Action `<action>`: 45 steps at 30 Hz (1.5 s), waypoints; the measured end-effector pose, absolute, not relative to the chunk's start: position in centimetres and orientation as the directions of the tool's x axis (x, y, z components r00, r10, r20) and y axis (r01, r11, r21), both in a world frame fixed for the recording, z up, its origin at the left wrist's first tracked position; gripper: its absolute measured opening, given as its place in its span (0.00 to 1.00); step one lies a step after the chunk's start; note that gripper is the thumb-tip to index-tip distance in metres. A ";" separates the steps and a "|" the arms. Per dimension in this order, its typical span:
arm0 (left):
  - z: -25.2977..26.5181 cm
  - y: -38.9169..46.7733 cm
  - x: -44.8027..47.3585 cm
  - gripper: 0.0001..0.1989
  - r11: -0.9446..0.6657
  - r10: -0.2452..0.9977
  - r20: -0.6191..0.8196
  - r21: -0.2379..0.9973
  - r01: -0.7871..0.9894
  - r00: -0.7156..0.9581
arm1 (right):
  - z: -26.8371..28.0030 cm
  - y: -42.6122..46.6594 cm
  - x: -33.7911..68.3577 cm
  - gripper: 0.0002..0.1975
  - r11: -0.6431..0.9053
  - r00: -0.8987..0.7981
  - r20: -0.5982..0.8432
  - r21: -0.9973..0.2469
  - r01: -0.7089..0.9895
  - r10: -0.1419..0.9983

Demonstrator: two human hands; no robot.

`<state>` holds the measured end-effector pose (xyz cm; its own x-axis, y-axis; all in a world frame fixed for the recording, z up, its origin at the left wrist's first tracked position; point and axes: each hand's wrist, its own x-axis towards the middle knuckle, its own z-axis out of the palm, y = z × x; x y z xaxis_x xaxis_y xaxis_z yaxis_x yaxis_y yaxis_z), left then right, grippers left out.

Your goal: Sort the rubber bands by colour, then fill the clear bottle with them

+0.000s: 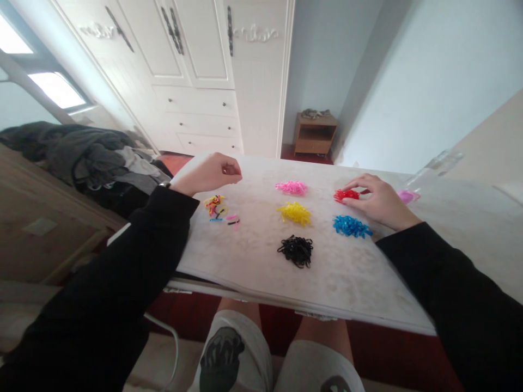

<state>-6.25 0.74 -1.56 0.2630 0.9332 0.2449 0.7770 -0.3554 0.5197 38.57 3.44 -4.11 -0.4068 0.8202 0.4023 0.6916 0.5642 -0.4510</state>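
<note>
My right hand (378, 198) is at a small pile of red rubber bands (345, 195), with thumb and fingers curved around it and touching its edges. Just below that hand lies a pile of blue rubber bands (351, 226). My left hand (220, 170) is raised over the table's left side with fingers curled together; anything between the fingertips is hidden. Beneath it lies a mixed heap of coloured rubber bands (214, 206), with a few loose ones beside it. Between the hands are piles of pink (292, 188), yellow (295, 213) and black rubber bands (296, 251).
The piles lie on a pale table (245, 250) whose front edge runs above my knees. A clear plastic container (435, 167) and a pinkish-purple item (408, 196) are beyond my right hand. Dark clothes (93, 158) are heaped at left; a white wardrobe (196, 71) stands behind.
</note>
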 end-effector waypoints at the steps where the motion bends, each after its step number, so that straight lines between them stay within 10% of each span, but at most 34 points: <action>1: -1.4 0.6 -6.6 0.10 -0.351 0.936 0.206 0.501 0.791 0.285 | -4.1 3.5 38.6 0.09 0.565 -0.398 0.417 -0.444 0.696 0.817; 8: -0.4 -0.1 -9.0 0.12 -0.241 0.928 -0.150 0.462 0.854 0.342 | -4.0 3.6 38.6 0.07 0.570 -0.352 0.482 -0.444 0.692 0.803; 19: -0.6 -0.4 -8.9 0.11 -0.114 0.894 -0.298 0.569 0.814 0.334 | -4.0 3.4 38.4 0.07 0.572 -0.368 0.467 -0.441 0.691 0.804; 45: 0.0 -1.1 -7.3 0.14 -0.253 0.906 -0.054 0.725 0.641 0.419 | -3.8 3.3 38.4 0.07 0.584 -0.387 0.455 -0.458 0.670 0.802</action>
